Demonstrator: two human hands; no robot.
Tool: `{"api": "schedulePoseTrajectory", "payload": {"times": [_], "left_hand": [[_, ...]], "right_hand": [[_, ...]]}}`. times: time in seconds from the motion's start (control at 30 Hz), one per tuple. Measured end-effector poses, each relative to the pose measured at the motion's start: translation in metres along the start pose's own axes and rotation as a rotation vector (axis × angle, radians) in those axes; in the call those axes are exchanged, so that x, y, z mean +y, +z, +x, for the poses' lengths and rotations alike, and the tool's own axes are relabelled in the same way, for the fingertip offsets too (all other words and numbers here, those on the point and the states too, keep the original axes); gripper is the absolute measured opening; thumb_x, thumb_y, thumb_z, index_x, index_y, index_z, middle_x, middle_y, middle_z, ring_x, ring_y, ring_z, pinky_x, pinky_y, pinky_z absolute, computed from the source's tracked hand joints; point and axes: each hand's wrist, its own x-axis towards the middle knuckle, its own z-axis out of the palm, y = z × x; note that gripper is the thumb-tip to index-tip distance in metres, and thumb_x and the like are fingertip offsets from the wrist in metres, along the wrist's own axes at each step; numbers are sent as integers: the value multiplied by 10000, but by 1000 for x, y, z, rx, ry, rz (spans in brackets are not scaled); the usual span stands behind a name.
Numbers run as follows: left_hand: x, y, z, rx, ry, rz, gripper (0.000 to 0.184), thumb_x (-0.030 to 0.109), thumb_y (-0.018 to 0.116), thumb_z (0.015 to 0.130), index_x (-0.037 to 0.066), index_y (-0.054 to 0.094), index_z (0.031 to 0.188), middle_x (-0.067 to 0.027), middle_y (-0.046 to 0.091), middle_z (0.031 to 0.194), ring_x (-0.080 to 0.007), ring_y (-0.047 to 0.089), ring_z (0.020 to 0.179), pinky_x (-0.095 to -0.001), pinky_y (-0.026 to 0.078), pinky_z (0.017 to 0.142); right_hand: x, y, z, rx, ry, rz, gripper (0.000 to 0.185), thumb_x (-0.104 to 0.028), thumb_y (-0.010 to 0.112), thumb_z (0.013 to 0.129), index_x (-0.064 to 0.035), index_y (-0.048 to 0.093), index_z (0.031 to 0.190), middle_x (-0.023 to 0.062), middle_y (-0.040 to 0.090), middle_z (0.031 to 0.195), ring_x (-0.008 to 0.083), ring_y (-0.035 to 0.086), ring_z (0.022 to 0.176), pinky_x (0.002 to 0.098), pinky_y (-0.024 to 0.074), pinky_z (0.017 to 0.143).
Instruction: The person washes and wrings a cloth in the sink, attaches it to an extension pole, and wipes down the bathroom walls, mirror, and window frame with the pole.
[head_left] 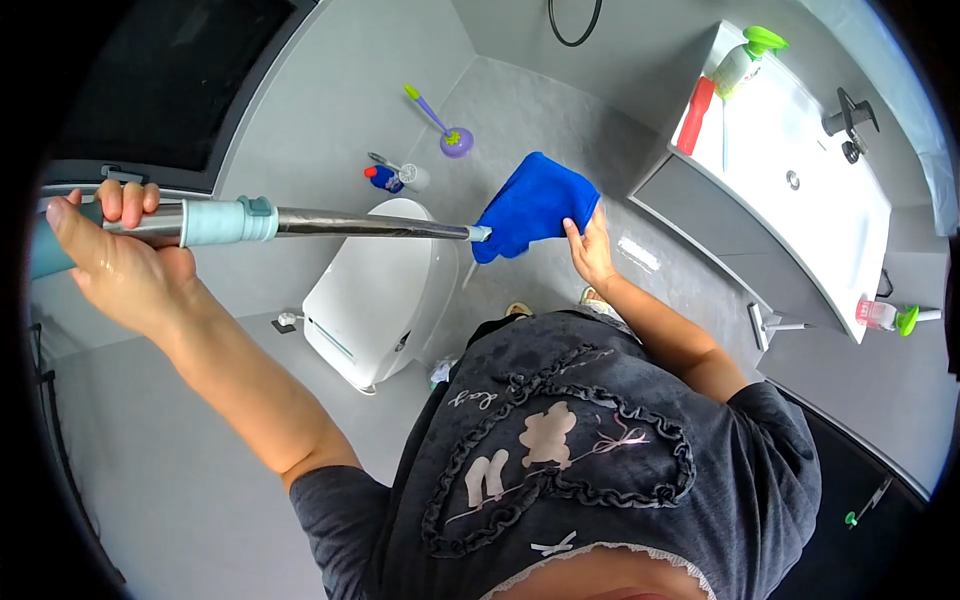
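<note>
My left hand (135,275), raised at the far left, is wrapped around the grip end of a metal mop pole (360,225) with light blue fittings. The pole runs almost level across the view. At its far end a blue cloth (535,205) covers the mop head, whose shape is hidden beneath. My right hand (592,250) pinches the cloth's right edge between thumb and fingers. Behind the pole stands a white toilet (375,300) with its lid down.
A purple plunger (456,142), a blue bottle with a red cap (383,178) and a toilet brush (412,177) stand by the wall. On the right, the white washbasin (800,215) carries a green-topped pump bottle (742,65) and a red object (697,115). A squeegee (765,326) is below.
</note>
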Motion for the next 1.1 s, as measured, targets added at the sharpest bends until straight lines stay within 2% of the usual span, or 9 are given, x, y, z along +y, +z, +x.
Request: {"api": "schedulePoseTrajectory", "payload": {"times": [0.23,0.33,0.53,0.67,0.77,0.9,0.97,1.03,1.1], "left_hand": [[-12,7,2,-119,-31,-167,326,316,576,874,28,445,952,-73,398,636,-123,380,536,-275,370,541],[-12,23,1,-183,-18,-194,233,269,496,921,46,445,968,-57,388,655,-118,384,569,-272,360,566],[17,73,-34,-315,38,-324,373,420,560,875,56,495,915,28,441,583,-39,460,492,-163,376,445],[39,60,-26,-485,8,-178,515,450,632,817,5,486,1031,-39,524,714,-81,515,635,-193,408,582],[25,2,3,-560,-98,-291,656,459,653,798,-25,447,1190,-97,563,876,-93,538,804,-182,416,735],[-124,-146,-17,-229,-111,453,449,347,435,946,34,408,1267,-103,543,1112,-199,484,1067,-347,367,929],[-240,-207,-100,-549,-269,1022,343,296,426,946,44,493,1169,-30,530,1074,-135,472,1002,-304,369,897],[-352,-226,-226,-408,-909,-228,276,192,456,924,62,504,1163,-41,519,1107,-106,472,932,-250,394,832],[-328,-165,-280,-797,-777,344,610,-77,430,783,120,344,1354,-146,493,1242,-241,479,1142,-323,369,975]], "right_hand": [[48,-39,40,-656,759,-28,545,-537,657,712,6,677,744,161,663,727,301,648,773,367,501,757],[-5,-64,89,-546,187,-490,623,-535,669,698,38,644,940,220,647,925,323,631,888,387,492,797],[-285,-49,179,-498,-783,223,487,-256,684,782,-18,500,1165,116,583,1108,209,559,1049,364,457,869],[-347,-26,179,-804,-472,475,247,-163,610,857,-32,479,1021,26,579,808,78,556,695,219,457,599],[-358,-15,180,-470,-580,508,194,-173,603,865,-37,472,911,13,544,691,77,548,610,218,455,539],[-405,-39,189,-135,-583,377,350,-372,578,858,-40,472,882,57,560,677,137,583,607,284,505,552],[-421,-52,197,-78,-665,401,335,-356,584,857,-43,470,893,48,548,678,131,574,608,274,500,559],[-439,-67,204,-32,-738,414,322,-340,590,856,-45,468,903,39,536,680,124,565,609,265,496,566],[-457,-79,210,-11,-799,420,310,-324,596,856,-48,467,914,29,524,681,118,555,610,255,492,573]]}}
